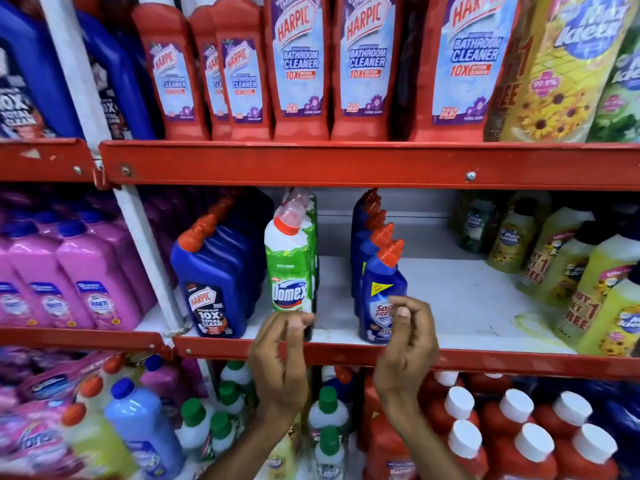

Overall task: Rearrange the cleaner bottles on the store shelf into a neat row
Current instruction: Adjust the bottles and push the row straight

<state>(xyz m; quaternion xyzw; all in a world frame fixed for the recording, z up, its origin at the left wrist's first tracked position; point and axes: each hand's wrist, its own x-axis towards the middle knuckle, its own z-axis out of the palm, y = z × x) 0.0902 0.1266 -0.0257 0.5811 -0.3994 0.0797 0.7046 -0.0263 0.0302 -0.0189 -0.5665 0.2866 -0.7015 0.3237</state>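
Note:
On the middle shelf [450,299] stand three short rows of cleaner bottles running back from the front edge. A blue Harpic bottle [211,289] with an orange cap leads the left row. A green and white Domex bottle [290,268] leads the middle row. A small blue bottle [379,292] with an orange cap leads the right row. My left hand [282,355] hovers just below the Domex bottle, fingers curled and empty. My right hand [407,341] sits in front of the small blue bottle, fingertips pinched together, holding nothing.
The red shelf lip [346,355] runs just behind my hands. Yellow Max Kleen bottles [588,289] crowd the right end of the shelf, pink bottles [69,278] the left bay. Red Harpic bottles [301,67] fill the shelf above; assorted bottles stand below.

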